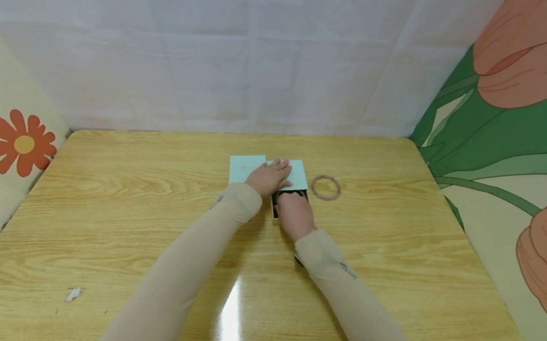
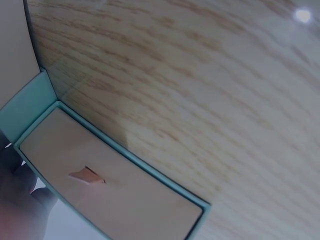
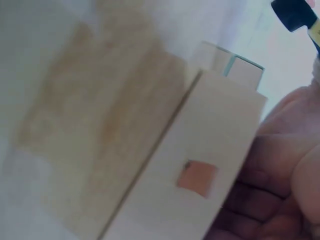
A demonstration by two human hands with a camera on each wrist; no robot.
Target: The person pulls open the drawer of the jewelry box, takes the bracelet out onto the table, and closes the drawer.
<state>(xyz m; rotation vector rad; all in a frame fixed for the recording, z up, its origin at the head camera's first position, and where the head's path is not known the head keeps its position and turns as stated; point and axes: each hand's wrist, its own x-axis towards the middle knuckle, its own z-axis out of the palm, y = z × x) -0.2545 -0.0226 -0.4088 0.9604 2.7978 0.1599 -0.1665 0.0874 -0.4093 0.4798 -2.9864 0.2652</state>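
Note:
A light blue two-part box (image 1: 246, 169) lies on the table, with a drawer (image 1: 276, 211) with a dark inside pulled out of its right part. My left hand (image 1: 269, 178) rests flat on the box top, fingers spread. My right hand (image 1: 295, 211) reaches down into the drawer, its fingertips hidden. In the right wrist view, the pale drawer front (image 3: 220, 125) with an orange pull tab (image 3: 198, 178) stands beside my curving fingers (image 3: 255, 200); whatever they touch inside is out of sight. The left wrist view shows a drawer front (image 2: 125, 185) inside a teal frame.
A brownish ring (image 1: 325, 187) lies right of the box. The wooden table (image 1: 150, 196) meets a white cloth (image 1: 188, 72) at the back and flowered hangings (image 1: 497, 233) at the sides. A small white patch (image 1: 72, 294) marks the table's front left.

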